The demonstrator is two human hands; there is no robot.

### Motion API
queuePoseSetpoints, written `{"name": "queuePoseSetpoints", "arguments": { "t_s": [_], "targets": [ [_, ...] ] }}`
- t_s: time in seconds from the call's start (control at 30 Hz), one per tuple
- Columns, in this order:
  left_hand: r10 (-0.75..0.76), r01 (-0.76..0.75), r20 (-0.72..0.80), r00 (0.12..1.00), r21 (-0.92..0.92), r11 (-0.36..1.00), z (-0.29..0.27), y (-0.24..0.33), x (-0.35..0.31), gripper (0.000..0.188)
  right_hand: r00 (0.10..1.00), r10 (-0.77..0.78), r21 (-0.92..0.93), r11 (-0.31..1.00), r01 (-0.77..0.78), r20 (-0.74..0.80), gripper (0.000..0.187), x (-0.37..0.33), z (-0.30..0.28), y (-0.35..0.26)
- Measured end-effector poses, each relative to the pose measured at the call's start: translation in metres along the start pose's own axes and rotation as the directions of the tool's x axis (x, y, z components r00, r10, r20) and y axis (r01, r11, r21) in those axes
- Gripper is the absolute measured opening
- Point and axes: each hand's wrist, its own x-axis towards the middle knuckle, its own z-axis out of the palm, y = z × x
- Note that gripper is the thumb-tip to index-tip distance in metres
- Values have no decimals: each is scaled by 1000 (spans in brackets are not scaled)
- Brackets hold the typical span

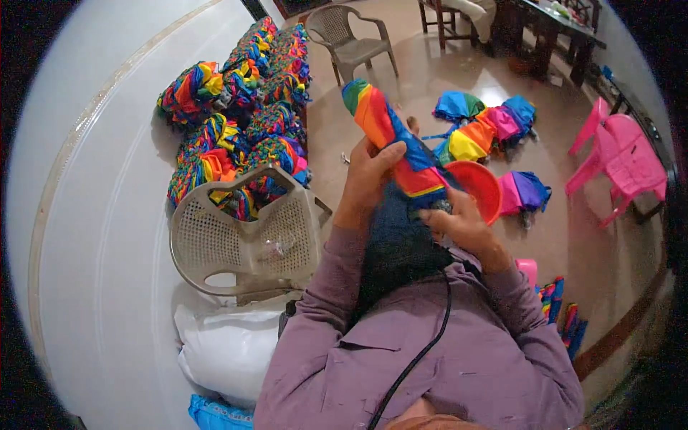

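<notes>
A folded umbrella (pixel 378 120) with rainbow-coloured cloth slants across the space in front of my lap, its green tip end pointing away to the upper left. My left hand (pixel 367 175) is closed round its middle, thumb lying across the cloth. At the near end, my right hand (pixel 462 223) grips the umbrella by its lower edge, where something small and greyish shows between the fingers. A red basin (pixel 481 188) stands just beyond my right hand, partly hidden by it.
Left lie heaped rainbow umbrella bundles (pixel 269 93). A beige plastic chair (pixel 215 236) and white sack (pixel 229 351) are beside me; another chair (pixel 355 46) stands ahead. Loose umbrellas (pixel 469 143) lie on the floor near pink chairs (pixel 627 161). Slim rolled umbrellas (pixel 570 322) sit at right.
</notes>
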Motion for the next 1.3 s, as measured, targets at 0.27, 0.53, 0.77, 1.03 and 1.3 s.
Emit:
{"name": "queuePoseSetpoints", "arguments": {
  "t_s": [0.27, 0.53, 0.77, 1.03, 1.3],
  "targets": [
    [31, -25, 81, 996, -71, 997, -7, -3, 0, 62, 999, 48, 67, 997, -49, 17, 33, -1, -2, 5],
    [46, -35, 108, 993, -102, 994, -12, -4, 0, 60, 999, 48, 93, 994, -50, 22, 34, -2, 0, 6],
    [88, -71, 102, 991, -162, 984, -11, -5, 2, 57, 995, 83, 166, 982, -89, 48, 35, -4, 2, 3],
    [88, -43, 191, 978, -224, 974, -19, -10, 2, 65, 975, 129, 410, 891, -195, 183, 35, -8, 8, 3],
    [132, -49, 206, 970, -363, 931, -7, -23, -2, 78, 930, 13, 640, 723, -263, 368, 37, -10, 13, 15]
  ]
}}
